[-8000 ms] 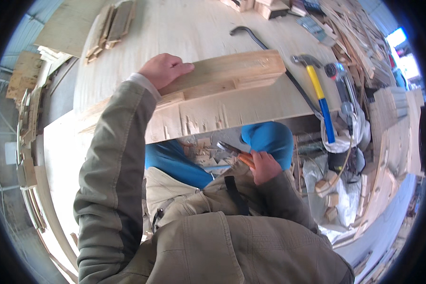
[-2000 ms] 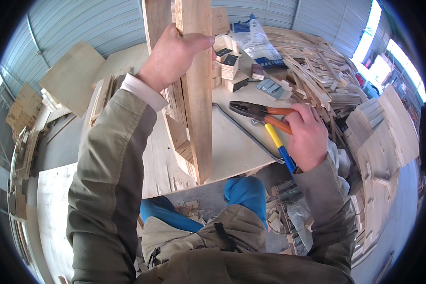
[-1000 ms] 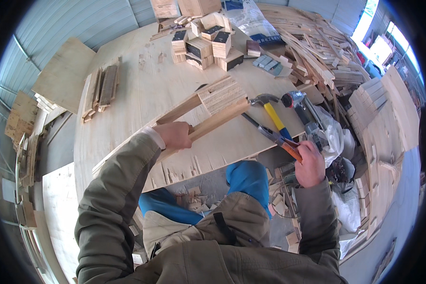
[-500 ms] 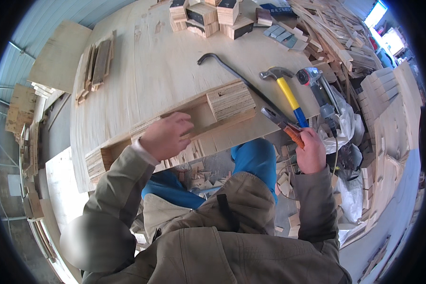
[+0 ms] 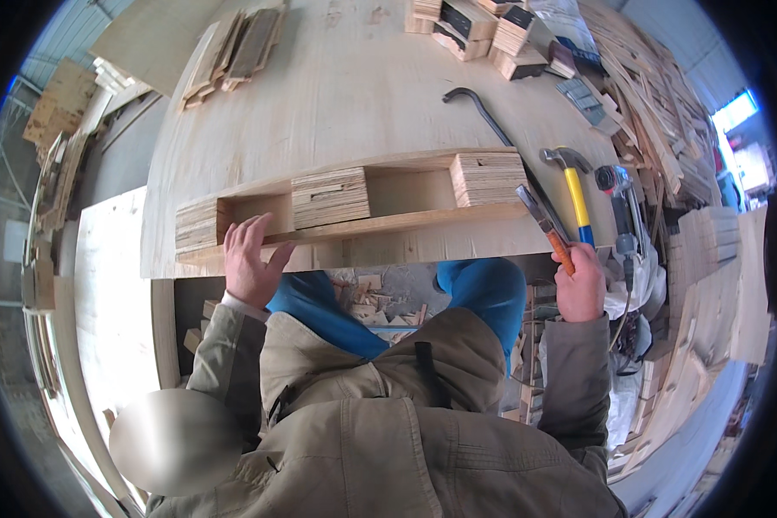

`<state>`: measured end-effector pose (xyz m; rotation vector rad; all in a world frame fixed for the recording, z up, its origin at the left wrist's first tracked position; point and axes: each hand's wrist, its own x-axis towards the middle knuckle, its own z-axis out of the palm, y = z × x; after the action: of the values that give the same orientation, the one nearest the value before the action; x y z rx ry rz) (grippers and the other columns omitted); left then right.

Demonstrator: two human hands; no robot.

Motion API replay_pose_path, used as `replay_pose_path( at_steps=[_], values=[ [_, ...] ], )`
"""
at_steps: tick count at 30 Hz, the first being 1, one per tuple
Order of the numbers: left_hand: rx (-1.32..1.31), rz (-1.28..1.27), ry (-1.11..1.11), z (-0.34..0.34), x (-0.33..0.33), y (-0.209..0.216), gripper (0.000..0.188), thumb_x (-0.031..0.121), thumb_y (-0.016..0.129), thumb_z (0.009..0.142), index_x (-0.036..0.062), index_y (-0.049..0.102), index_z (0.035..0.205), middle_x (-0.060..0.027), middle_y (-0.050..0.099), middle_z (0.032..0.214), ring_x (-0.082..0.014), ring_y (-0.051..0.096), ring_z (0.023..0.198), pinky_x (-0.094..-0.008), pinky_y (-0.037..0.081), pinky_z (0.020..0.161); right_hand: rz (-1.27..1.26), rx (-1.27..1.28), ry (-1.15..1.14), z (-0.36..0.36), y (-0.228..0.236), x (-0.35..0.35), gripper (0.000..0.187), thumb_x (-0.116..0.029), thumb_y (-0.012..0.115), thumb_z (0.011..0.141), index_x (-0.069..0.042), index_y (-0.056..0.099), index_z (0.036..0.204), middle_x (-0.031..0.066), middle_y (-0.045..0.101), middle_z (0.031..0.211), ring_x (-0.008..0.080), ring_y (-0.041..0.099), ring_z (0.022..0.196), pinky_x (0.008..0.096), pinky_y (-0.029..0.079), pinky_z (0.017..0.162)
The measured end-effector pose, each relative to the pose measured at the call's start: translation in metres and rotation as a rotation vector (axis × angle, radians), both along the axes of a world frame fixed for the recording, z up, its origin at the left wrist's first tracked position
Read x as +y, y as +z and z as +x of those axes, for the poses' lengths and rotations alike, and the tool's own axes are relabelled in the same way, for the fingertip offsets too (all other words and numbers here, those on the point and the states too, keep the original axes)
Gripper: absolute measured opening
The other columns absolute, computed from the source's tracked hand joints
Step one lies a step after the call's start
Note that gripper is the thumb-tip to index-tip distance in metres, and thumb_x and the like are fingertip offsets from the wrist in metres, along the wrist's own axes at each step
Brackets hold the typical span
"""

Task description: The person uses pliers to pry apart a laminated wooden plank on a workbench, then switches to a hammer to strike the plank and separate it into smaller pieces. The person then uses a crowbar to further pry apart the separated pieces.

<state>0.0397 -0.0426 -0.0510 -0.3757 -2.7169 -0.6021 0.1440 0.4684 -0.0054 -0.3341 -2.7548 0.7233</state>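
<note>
A long wooden piece (image 5: 406,221) lies along the near edge of the plywood-topped table, with three laminated blocks set between two thin boards and hollows between them. My left hand (image 5: 252,263) is at its near board by the left hollow, fingers spread and holding nothing; whether the fingertips touch the wood I cannot tell. Pliers (image 5: 544,223) with orange handles are gripped in my right hand (image 5: 581,285), their metal jaws pointing up and left close to the wooden piece's right end. Beyond them lie a black crowbar (image 5: 492,125) and a claw hammer (image 5: 576,194) with a yellow and blue handle.
A corded power tool (image 5: 620,203) lies at the table's right edge. Several wooden blocks (image 5: 466,30) stand at the back, next to grey metal strips (image 5: 585,105). Thin boards (image 5: 233,52) lie at the back left. Scrap wood (image 5: 367,298) covers the floor below.
My left hand has moved from above the middle of the wooden piece to its near left side. The view has shifted, and the wooden piece now lies straighter. The right hand still grips the pliers.
</note>
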Motion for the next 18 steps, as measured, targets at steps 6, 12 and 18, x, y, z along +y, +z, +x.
replay_pose_path(
  at_steps=[6,12,18],
  values=[
    [0.081,-0.053,-0.04,-0.001,0.002,-0.011,0.036,0.037,0.08,0.09,0.0101,0.074,0.114,-0.0072,0.074,0.106,-0.0304,0.066,0.11,-0.0501,0.038,0.114,0.095,-0.009,0.088,-0.016,0.014,-0.028,0.018,0.004,0.065,0.084,0.002,0.068,0.101,0.017,0.07,0.114,0.0417,0.068,0.103,0.0468,0.055,0.087],
    [0.104,-0.019,-0.024,-0.003,0.006,-0.008,0.025,0.033,0.082,0.087,0.0123,0.071,0.097,-0.0054,0.07,0.095,-0.0308,0.065,0.099,-0.0488,0.042,0.102,0.072,-0.068,0.106,-0.032,0.031,-0.049,0.017,0.005,0.063,0.086,0.001,0.071,0.1,0.017,0.069,0.114,0.0369,0.069,0.105,0.041,0.054,0.093],
    [0.163,-0.054,-0.042,-0.019,0.003,0.02,0.025,0.028,0.085,0.082,0.0113,0.07,0.094,-0.0065,0.071,0.091,-0.0318,0.067,0.095,-0.0479,0.043,0.098,0.102,0.003,0.153,-0.041,0.04,-0.054,0.013,0.002,0.065,0.087,0.001,0.07,0.099,0.0178,0.069,0.112,0.04,0.069,0.103,0.0439,0.055,0.09]
  ],
)
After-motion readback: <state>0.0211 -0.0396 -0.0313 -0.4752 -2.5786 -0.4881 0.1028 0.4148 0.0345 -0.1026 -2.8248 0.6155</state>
